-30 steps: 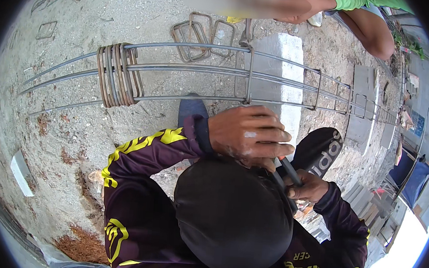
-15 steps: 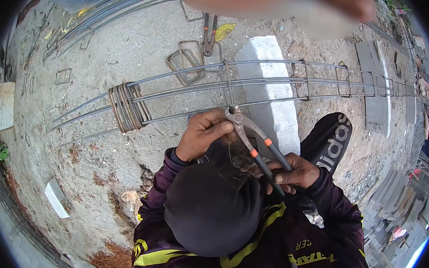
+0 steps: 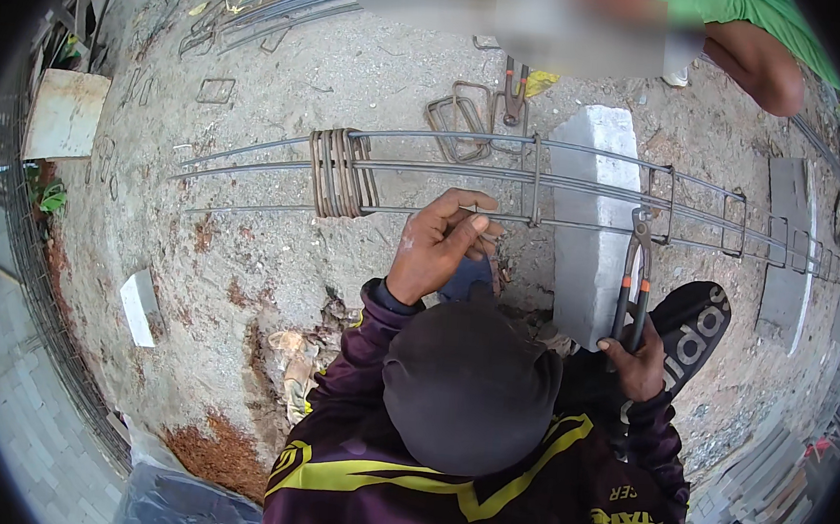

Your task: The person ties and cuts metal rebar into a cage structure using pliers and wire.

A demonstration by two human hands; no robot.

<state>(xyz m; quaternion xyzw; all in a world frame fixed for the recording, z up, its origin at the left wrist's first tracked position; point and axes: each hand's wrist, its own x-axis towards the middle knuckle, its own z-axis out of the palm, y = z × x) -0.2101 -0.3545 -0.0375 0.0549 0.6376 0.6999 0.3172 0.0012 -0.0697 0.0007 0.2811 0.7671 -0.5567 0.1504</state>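
Note:
My right hand [image 3: 639, 363] grips the handles of end-cutting pincers [image 3: 642, 241] with black and orange grips. The pincer jaws point away from me and overlap the near bar of a long reinforcing-steel cage [image 3: 446, 169]; I cannot tell if they touch it. My left hand [image 3: 439, 244] is curled, thumb against fingers, just on the near side of that bar. Anything in its pinch is too small to make out. Rectangular stirrups [image 3: 341, 174] sit bunched around the bars to the left, while others stand spaced out to the right.
A pale block [image 3: 589, 215] supports the cage, and a grey slab [image 3: 786, 249] lies farther right. Beyond the cage are loose stirrups [image 3: 459, 124] and a second pair of pincers [image 3: 515, 93]. Another person's bent leg [image 3: 760, 67] shows at the far right. Long bars lie at the far left.
The pincers have moved right with my right hand and swung to point straight away from me. My left hand has come apart from their jaws. The whole view has shifted.

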